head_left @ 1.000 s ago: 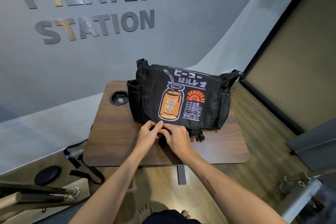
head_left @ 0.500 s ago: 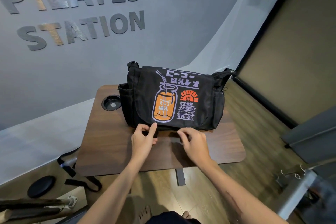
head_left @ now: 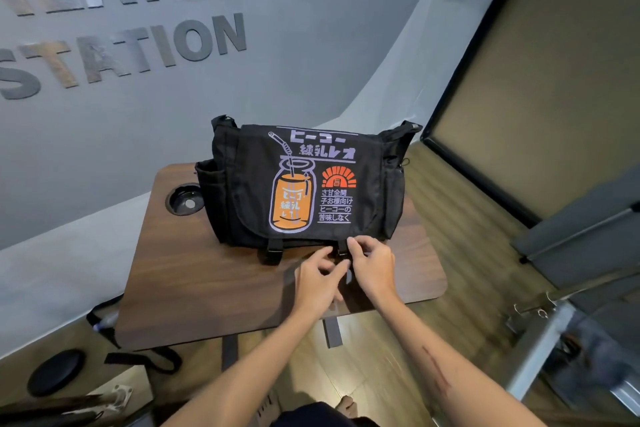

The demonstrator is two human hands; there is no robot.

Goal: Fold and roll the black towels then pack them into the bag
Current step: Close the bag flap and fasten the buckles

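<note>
Wooden table [head_left: 194, 288], round black grommet [head_left: 183, 203] near its far-left corner. Black bag [head_left: 304, 184] sits at the far edge, flap down, left buckle [head_left: 273, 251] fastened. Right hand [head_left: 375, 269] pinches the right buckle [head_left: 343, 250]; left hand [head_left: 317, 282] fingers curled beside it, grip unclear. Towels not visible.

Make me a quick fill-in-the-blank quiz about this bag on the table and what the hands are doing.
1. The bag sits on a wooden ____.
2. Both hands, the left hand and the right hand, work at the ____ buckle of the flap.
3. The jar printed on the flap is filled in ____.
4. The flap of the bag is ____ over its front.

Missing words: table; right; orange; closed
</note>
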